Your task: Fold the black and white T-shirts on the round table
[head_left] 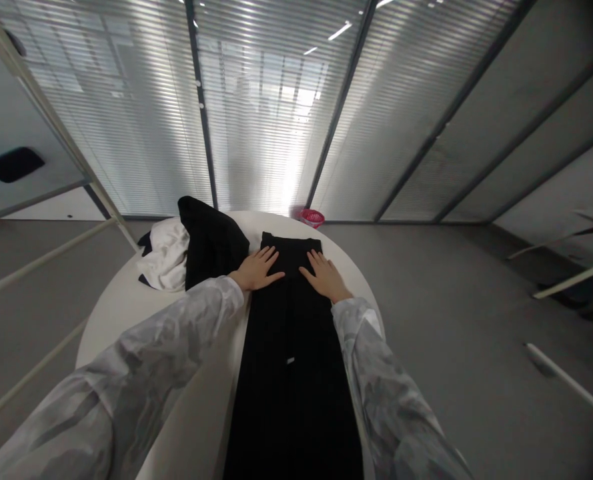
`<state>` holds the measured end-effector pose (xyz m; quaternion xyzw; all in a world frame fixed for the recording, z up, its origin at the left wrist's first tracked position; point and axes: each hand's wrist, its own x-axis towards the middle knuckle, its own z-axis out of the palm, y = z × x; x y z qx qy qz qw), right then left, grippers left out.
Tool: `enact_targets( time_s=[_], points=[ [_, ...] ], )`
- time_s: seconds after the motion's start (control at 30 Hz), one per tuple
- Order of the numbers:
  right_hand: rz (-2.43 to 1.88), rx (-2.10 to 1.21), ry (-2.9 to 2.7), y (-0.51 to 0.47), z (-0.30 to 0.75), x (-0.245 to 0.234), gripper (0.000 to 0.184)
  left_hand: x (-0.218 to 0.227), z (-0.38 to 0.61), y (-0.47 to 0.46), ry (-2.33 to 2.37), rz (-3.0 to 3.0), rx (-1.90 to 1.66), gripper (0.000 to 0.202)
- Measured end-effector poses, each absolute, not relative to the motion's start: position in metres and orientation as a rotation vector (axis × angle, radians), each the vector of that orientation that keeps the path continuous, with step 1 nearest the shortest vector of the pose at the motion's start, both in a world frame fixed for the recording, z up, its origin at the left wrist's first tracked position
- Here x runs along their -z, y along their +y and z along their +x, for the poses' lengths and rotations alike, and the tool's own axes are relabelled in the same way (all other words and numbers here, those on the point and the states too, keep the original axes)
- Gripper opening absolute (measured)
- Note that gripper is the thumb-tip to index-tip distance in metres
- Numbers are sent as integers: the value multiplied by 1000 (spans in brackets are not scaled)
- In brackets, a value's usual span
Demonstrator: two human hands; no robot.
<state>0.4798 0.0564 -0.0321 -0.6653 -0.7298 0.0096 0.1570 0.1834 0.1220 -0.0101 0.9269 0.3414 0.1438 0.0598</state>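
A long black garment, which looks like a pair of trousers (pixel 296 393), lies flat lengthwise on a round white table (pixel 121 313). Its waistband end points away from me, and a small white tag shows near the middle. My left hand (pixel 259 268) rests on the upper left edge of the cloth with fingers spread. On the upper right side my right hand (pixel 326 275) also lies flat, fingers apart. Neither hand grips the fabric. The near end of the garment runs out of view at the bottom.
Left of the trousers, a heap of black cloth (pixel 211 240) and white cloth (pixel 165 257) sits on the table. A red basket (pixel 312 217) stands on the floor behind it. Glass panels with blinds (pixel 266 133) line the back. A pale metal frame (pixel 46 257) rises at left.
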Motion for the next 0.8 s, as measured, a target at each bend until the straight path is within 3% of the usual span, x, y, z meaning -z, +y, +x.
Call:
enact_targets(
  time_s=[0.3,0.67,0.8],
  points=[
    [-1339,-50,-2122,10,489,15,36,-19,112,59,283,2940,-441,51],
    [-1168,-169,-2376,-109,525,-4,47,-35,67,19,57,2872,-429,44],
    [-1158,-179,-2422,-128,520,-8,39,-27,73,7,35,2895,-423,28]
  ],
)
